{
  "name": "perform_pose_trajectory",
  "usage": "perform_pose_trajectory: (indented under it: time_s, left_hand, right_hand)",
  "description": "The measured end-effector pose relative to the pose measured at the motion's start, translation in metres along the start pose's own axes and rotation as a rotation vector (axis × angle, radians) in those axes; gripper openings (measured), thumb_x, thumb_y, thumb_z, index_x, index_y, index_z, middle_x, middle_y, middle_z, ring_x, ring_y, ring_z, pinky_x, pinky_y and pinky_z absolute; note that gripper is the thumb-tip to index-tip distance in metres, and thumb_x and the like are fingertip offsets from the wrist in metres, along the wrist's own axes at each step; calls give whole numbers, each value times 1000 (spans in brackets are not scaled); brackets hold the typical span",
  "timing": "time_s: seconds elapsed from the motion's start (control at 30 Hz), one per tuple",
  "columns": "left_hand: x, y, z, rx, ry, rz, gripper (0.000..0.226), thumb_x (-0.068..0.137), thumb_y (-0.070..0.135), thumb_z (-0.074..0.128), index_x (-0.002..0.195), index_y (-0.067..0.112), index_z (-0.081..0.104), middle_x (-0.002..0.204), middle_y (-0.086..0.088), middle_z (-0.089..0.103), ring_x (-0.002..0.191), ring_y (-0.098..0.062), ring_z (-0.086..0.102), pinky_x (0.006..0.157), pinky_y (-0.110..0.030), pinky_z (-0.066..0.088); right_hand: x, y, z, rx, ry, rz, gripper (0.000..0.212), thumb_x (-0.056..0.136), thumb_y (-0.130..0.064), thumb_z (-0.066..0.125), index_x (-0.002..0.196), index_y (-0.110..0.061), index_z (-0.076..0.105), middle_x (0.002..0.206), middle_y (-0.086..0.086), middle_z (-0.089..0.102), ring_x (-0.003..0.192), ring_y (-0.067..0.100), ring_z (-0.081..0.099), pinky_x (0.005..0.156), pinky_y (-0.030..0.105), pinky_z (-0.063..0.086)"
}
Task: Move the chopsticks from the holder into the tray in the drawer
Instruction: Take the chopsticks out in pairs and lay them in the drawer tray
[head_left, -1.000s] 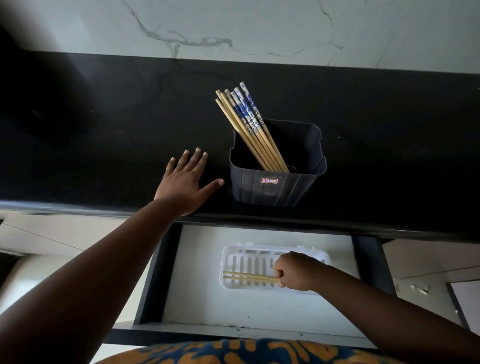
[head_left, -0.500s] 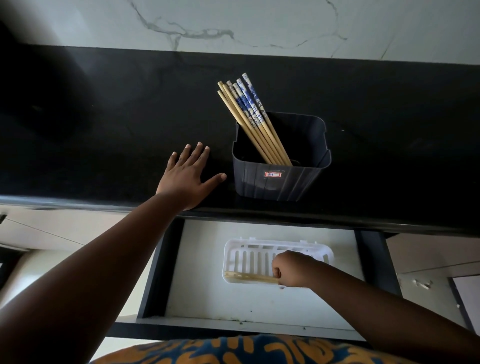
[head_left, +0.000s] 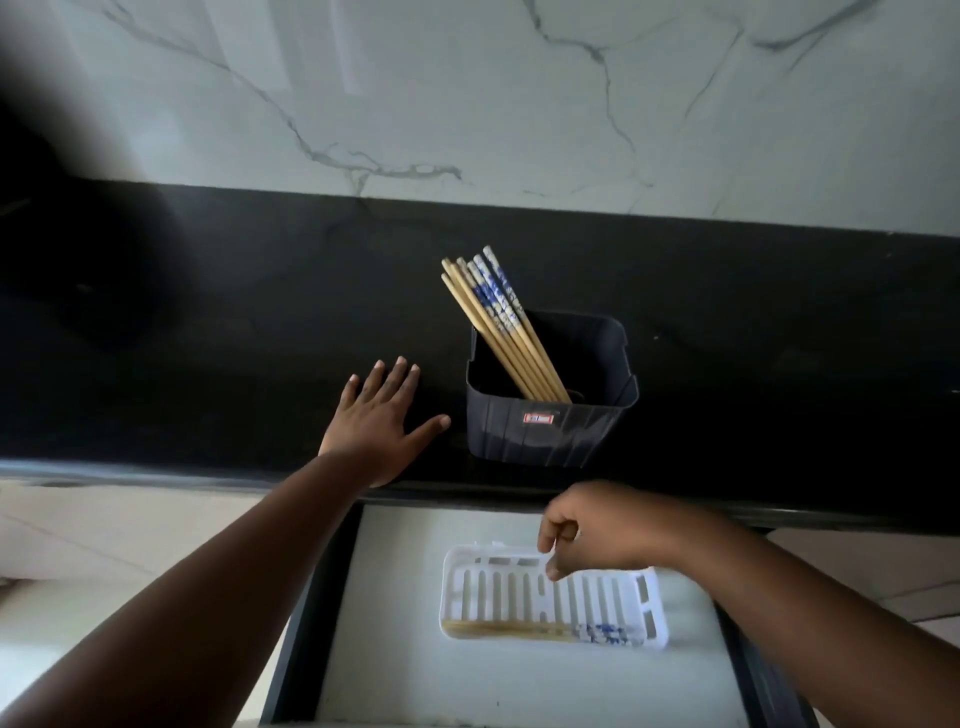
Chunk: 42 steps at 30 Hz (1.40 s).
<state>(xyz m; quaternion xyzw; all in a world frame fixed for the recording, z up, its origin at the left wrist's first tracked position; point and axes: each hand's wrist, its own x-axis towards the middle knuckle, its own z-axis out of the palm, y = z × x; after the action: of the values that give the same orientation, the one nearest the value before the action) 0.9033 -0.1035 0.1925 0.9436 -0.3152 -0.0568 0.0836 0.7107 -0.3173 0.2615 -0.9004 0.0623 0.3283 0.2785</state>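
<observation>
A dark square holder (head_left: 550, 431) stands on the black counter with several wooden chopsticks (head_left: 501, 322) leaning out to the upper left, their tops patterned blue and white. Below it, a white slotted tray (head_left: 652, 597) lies in the open drawer (head_left: 395, 649). A pair of chopsticks (head_left: 540, 630) lies along the tray's near edge. My right hand (head_left: 597, 530) hovers above the tray's far edge, fingers loosely curled, holding nothing. My left hand (head_left: 379, 421) rests flat on the counter, left of the holder, fingers spread.
The black counter (head_left: 208, 338) runs across the view under a white marbled wall (head_left: 467, 104). The drawer's dark side rails frame its pale floor. Pale cabinet fronts show left and right of the drawer.
My right hand let go of the chopsticks in the tray and rose up toward the counter edge. The pair now lies in the tray. My left hand stayed put.
</observation>
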Motion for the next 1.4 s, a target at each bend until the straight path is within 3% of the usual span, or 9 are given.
perform_pose_trajectory:
  time_s: [0.1, 0.23, 0.4, 0.73, 0.83, 0.97, 1.1, 1.3, 1.4]
  left_hand:
    - [-1, 1, 0, 28, -9, -8, 90, 84, 78, 10, 154, 24, -3, 162, 4, -10, 147, -16, -15, 119, -40, -10]
    - [-1, 4, -1, 59, -37, -23, 86, 88, 74, 12, 154, 23, -5, 161, 2, -13, 147, -18, -17, 119, -40, -10]
    - [-2, 6, -4, 54, -71, -28, 84, 90, 72, 14, 153, 21, -8, 160, 1, -17, 146, -19, -20, 119, -41, -12]
    - [8, 0, 1, -24, -140, -74, 86, 87, 76, 14, 153, 25, -8, 160, 4, -18, 140, -14, -27, 115, -41, -15]
    - [20, 9, -13, -237, -50, -146, 75, 90, 71, 31, 151, 28, 24, 162, 3, 18, 149, -18, 6, 118, -47, 0]
    - [32, 29, -47, -706, 195, -157, 37, 90, 50, 57, 121, 30, 60, 123, 4, 59, 113, -12, 56, 96, -36, 47]
    - [36, 45, -83, -1053, 342, -156, 8, 92, 25, 62, 97, 30, 66, 96, 5, 71, 88, -8, 67, 70, -20, 48]
    - [39, 55, -112, -1303, 403, -189, 11, 90, 32, 65, 95, 23, 70, 79, 2, 70, 68, -9, 60, 61, -26, 45]
    - [40, 57, -114, -1257, 419, -212, 28, 83, 38, 73, 105, 23, 65, 89, 2, 71, 82, -12, 65, 68, -26, 48]
  right_hand:
    - [-34, -42, -54, 178, 67, -174, 13, 75, -31, 79, 87, -33, 73, 81, -6, 75, 68, 5, 66, 66, 27, 56]
    - [-52, -80, -117, 406, 490, -371, 8, 79, -14, 77, 79, -22, 75, 72, 1, 74, 59, 6, 66, 56, 19, 55]
    - [-7, -90, -133, 220, 837, -206, 6, 75, -16, 77, 77, -20, 72, 69, -7, 70, 66, 7, 66, 70, 29, 57]
    - [48, -71, -89, 107, 946, -95, 26, 81, -29, 72, 98, -19, 55, 102, -1, 57, 90, 19, 59, 75, 31, 49]
    - [50, -68, -88, 122, 965, -111, 26, 82, -27, 71, 100, -20, 54, 100, -3, 58, 88, 16, 59, 75, 30, 47]
    - [56, -63, -91, 221, 963, -75, 16, 85, -23, 70, 96, -19, 60, 94, -3, 65, 85, 15, 62, 73, 27, 47]
    - [59, -59, -93, 279, 952, -47, 8, 84, -25, 71, 86, -24, 63, 88, -5, 68, 80, 12, 64, 68, 25, 49]
    - [60, -57, -97, 286, 905, -51, 10, 79, -32, 72, 78, -26, 64, 75, -10, 67, 69, 3, 63, 61, 24, 50]
    - [60, -58, -101, 317, 914, -70, 10, 79, -31, 72, 77, -27, 63, 74, -11, 67, 68, 2, 63, 59, 21, 50]
